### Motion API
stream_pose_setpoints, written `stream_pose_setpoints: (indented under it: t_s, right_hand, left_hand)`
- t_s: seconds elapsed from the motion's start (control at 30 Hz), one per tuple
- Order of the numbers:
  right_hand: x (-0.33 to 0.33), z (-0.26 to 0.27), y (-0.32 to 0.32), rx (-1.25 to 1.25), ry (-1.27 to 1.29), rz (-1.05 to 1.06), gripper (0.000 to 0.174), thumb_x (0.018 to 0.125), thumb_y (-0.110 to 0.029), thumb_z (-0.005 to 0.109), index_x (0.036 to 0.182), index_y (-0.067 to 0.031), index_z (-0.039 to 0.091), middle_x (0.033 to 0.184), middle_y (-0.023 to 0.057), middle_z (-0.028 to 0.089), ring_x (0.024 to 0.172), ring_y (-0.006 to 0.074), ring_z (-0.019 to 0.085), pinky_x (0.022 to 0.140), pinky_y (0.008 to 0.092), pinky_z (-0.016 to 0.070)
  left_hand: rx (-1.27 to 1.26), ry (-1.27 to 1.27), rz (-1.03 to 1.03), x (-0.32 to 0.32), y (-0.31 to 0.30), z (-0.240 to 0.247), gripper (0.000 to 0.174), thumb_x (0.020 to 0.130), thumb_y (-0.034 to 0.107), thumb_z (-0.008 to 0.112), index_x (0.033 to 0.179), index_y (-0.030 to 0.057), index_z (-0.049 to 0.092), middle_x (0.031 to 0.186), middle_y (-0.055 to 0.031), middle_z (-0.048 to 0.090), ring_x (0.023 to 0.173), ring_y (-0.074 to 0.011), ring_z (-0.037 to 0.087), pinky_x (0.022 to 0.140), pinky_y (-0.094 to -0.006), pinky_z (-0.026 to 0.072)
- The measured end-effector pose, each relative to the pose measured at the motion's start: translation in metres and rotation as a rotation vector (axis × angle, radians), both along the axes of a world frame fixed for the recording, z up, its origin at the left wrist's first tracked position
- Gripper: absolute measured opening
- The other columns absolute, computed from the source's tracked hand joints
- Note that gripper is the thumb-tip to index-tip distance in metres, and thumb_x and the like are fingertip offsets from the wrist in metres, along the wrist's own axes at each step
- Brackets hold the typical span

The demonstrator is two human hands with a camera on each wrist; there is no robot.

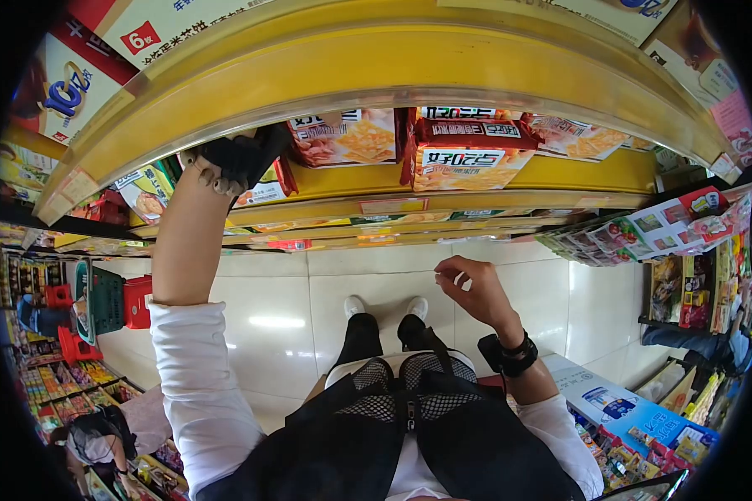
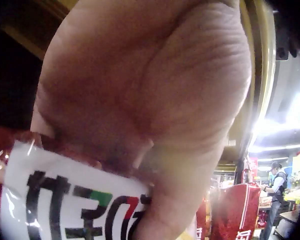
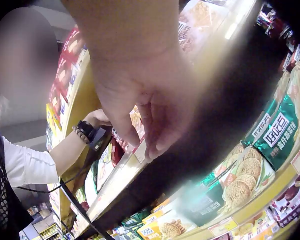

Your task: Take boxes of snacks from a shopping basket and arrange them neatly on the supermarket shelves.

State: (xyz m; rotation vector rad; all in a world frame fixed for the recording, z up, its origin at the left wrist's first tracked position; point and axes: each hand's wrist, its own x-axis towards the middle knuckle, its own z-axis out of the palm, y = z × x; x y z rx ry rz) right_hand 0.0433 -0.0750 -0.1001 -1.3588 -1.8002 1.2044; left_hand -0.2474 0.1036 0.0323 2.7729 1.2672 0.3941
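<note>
In the left wrist view the left hand (image 2: 145, 85) grips a glossy snack package (image 2: 65, 205), white with black lettering, the thumb over its front; the other fingertips are hidden. The head view shows that arm reaching onto the yellow shelf, the hand mostly covered by a black wrist camera (image 1: 241, 159) and the shelf edge above. Red-and-white cracker packs (image 1: 342, 142) lie to its right, one pack (image 1: 472, 163) farther along. Away from the shelf, the right hand (image 1: 474, 288) hangs over the floor, fingers loosely bent and holding nothing.
A clear-edged yellow upper shelf (image 1: 376, 63) overhangs the packs. Hanging leaflets (image 1: 652, 225) jut out at right. A green basket (image 1: 104, 301) and red stools stand at left. Another person (image 1: 100, 434) is at lower left. Green packs (image 3: 277, 132) line a shelf in the right wrist view.
</note>
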Motion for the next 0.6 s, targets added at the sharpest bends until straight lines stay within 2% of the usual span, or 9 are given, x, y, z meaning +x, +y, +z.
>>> stream_pose_setpoints:
  t_s: [0.3, 0.33, 0.6]
  right_hand:
    - [-0.009, -0.009, -0.003, -0.031, 0.008, 0.034, 0.011, 0.075, -0.005, 0.061, 0.086, -0.0014, 0.06, 0.07, 0.0052, 0.062, 0.064, 0.0118, 0.059, 0.055, 0.0232, 0.046]
    - [-0.01, -0.009, -0.004, -0.033, 0.009, 0.036, 0.011, 0.075, -0.005, 0.061, 0.085, -0.0012, 0.06, 0.07, 0.0053, 0.062, 0.063, 0.0119, 0.059, 0.055, 0.0232, 0.0459]
    - [-0.013, -0.014, -0.007, -0.057, -0.005, 0.06, 0.01, 0.076, -0.006, 0.06, 0.085, -0.0009, 0.06, 0.069, 0.0056, 0.061, 0.062, 0.0121, 0.059, 0.054, 0.0232, 0.0457]
  left_hand:
    - [-0.207, 0.079, -0.027, 0.01, -0.008, 0.012, 0.056, 0.065, 0.025, 0.07, 0.112, 0.0019, 0.049, 0.108, -0.0157, 0.053, 0.099, -0.0266, 0.05, 0.085, -0.0329, 0.039]
    - [-0.23, 0.087, -0.03, 0.031, 0.03, 0.015, 0.056, 0.065, 0.025, 0.07, 0.112, 0.0018, 0.049, 0.109, -0.0158, 0.053, 0.099, -0.0264, 0.05, 0.085, -0.0327, 0.0389]
    - [-0.391, 0.15, -0.061, 0.031, 0.0, 0.024, 0.058, 0.065, 0.024, 0.07, 0.114, 0.0012, 0.048, 0.111, -0.0162, 0.052, 0.102, -0.0251, 0.049, 0.087, -0.0316, 0.0381]
